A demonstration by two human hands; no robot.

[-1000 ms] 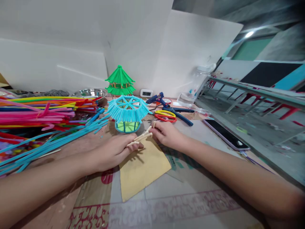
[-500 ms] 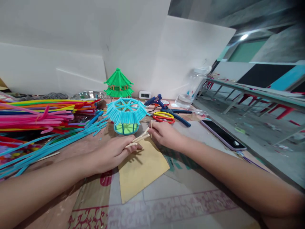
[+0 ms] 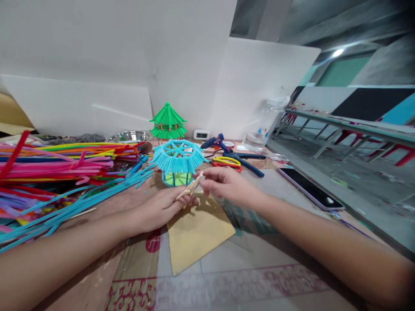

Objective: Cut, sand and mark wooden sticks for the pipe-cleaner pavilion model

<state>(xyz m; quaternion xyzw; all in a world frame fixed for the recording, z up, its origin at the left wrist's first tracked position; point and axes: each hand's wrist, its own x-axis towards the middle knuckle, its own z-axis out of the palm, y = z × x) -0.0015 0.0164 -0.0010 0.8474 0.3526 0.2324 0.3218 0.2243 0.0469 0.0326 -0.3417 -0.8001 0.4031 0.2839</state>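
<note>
Beige, slim, straight sticks (image 3: 191, 188) draw into one bundle

The left hand (image 3: 165, 206) grips the sticks between thumb and fingers, above the far edge of a tan, four-sided flat sheet (image 3: 201, 235). Half a second ago they fanned apart; now they lie nearly side by side. The right hand (image 3: 231, 185), which held one stick upright, now has its bent fingertips at the bundle's far end; whether they pinch, one cannot tell. For the work, this means loose pieces are being handled as a group.

Across the surface, left to right: multicoloured fuzzy pipe cleaners (image 3: 58, 162), long light-blue fuzzy stems (image 3: 103, 196), a shiny round metal bowl (image 3: 142, 137), a green tiered-roof model (image 3: 167, 119), a light-blue open-roofed model (image 3: 179, 162) just beyond the sticks, a dark-blue glue gun (image 3: 214, 141), blue-handled pliers (image 3: 253, 168) and a black-screened, pink-edged phone (image 3: 308, 188).

Farther right, the room holds a long grey table (image 3: 356, 125) and red stools (image 3: 402, 154) on a littered floor.
</note>
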